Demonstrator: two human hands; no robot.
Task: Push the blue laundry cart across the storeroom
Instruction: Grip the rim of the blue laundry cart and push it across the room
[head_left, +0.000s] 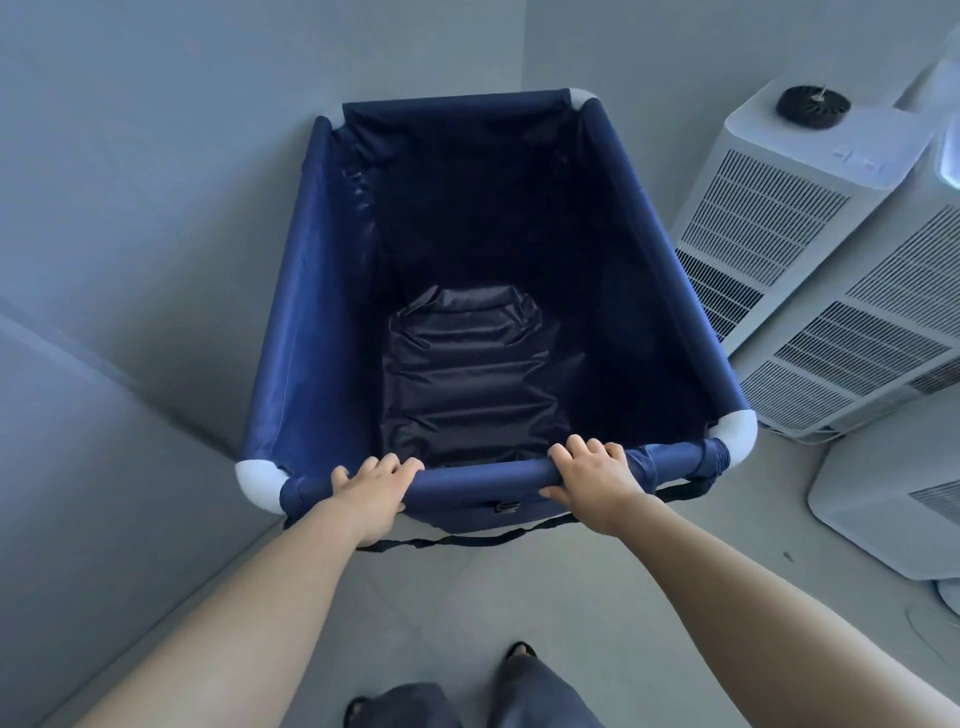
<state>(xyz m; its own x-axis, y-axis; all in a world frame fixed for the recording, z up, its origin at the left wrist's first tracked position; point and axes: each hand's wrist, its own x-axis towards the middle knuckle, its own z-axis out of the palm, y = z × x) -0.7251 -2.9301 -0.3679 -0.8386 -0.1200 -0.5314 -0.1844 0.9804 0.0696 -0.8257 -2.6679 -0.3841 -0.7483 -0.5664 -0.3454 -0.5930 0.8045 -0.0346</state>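
With the cart (311, 322) mid-frame, its far end close to the walls' corner at upper centre, both the left hand (375, 486) and right hand (592, 475) wrapped tight round the near rail (483, 475) should press evenly, steering clear of the 2 white units (779, 208) at right.

Grey floor (597, 587) carries blue cart (306, 332) (beside white units (779, 208)).

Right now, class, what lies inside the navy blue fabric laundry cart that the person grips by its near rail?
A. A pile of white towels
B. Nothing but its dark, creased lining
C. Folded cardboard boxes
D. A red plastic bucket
B: the navy blue fabric laundry cart shows only its dark creased lining, while the left hand and right hand hold the near rail.
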